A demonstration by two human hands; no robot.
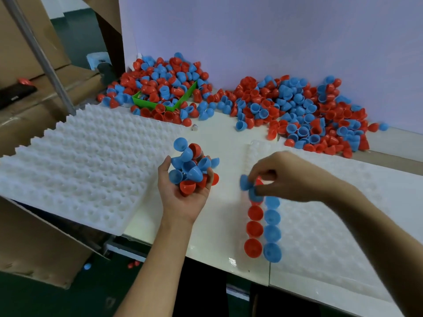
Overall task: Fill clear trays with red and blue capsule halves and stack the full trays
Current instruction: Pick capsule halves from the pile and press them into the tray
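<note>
**Tray fill: two columns started, no legible text**

No readable labels or brands. White table (pixel 206 133), lavender backboard (pixel 274 42), cardboard boxes (pixel 23 42) left. Left hand (pixel 183 191) cups a heap of red/blue capsule halves (pixel 192 165). Right hand (pixel 288 177) pinches a blue half (pixel 246 183) over the clear tray (pixel 332 236). Loose pile (pixel 297 106) behind; green bin (pixel 169 104) half buried.

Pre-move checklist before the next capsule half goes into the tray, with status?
1. Left hand stocked with capsule halves: ok.
2. Right hand pinching a blue half: ok, though blurred.
3. Next pocket in the clear tray free: cannot tell, the hand covers it.
4. Red column and blue column seated dome up: ok.
5. Tray full enough to stack: not ok.
</note>
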